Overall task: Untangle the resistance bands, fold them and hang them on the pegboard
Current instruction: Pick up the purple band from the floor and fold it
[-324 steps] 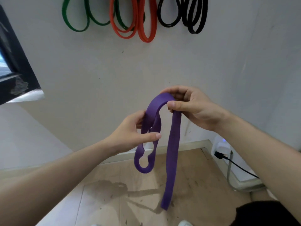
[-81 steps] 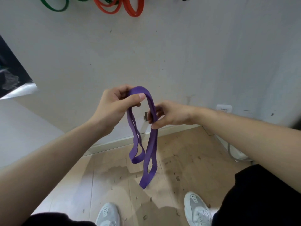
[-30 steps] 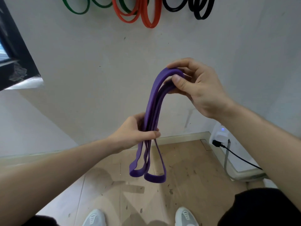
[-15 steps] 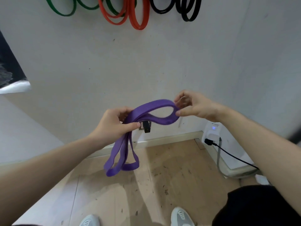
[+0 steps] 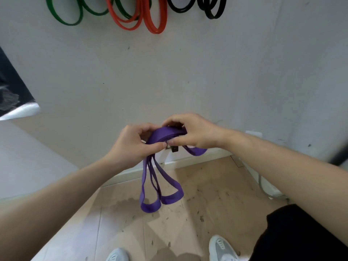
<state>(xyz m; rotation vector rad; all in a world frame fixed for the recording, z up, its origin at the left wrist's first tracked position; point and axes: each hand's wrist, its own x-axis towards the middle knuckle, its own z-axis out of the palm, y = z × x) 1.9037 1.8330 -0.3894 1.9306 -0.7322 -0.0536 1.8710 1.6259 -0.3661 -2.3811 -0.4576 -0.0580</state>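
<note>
At 6 o'clock, closest in, two pale grey shoes point(image 5: 222, 249) stand on the floor point(image 5: 207, 204), with a black garment point(image 5: 293, 234) at 5 o'clock. The floor is light wood-look boards, scuffed and scattered with small dark specks. A pale, smoother strip of it runs off toward 7 o'clock.

Above the floor, at the centre, both bare forearms reach in and meet. The left hand point(image 5: 131, 146) has its grip closed on the purple band point(image 5: 162, 135), thumb pinching the gathered strands against curled fingers. The right hand point(image 5: 194, 132), touching it at 3 o'clock, curls its grip over the top of the same bundle, thumb pressed beneath. Two long loops of the band hang toward 6 o'clock, clear of the floor, and a short loop droops below the right hand.

Behind, a white baseboard point(image 5: 131, 173) meets a grey-white wall point(image 5: 169, 81) with faint marks. A small dark fitting point(image 5: 174, 148) sits low on the wall behind the hands, and a grey cable point(image 5: 263, 189) lies at 4 o'clock. A dark panel point(image 5: 9, 91) stands at 9 o'clock. At 12 o'clock hang green bands point(image 5: 66, 17), orange bands point(image 5: 154, 21) and black bands point(image 5: 214, 10), their tops cut off by the frame.
</note>
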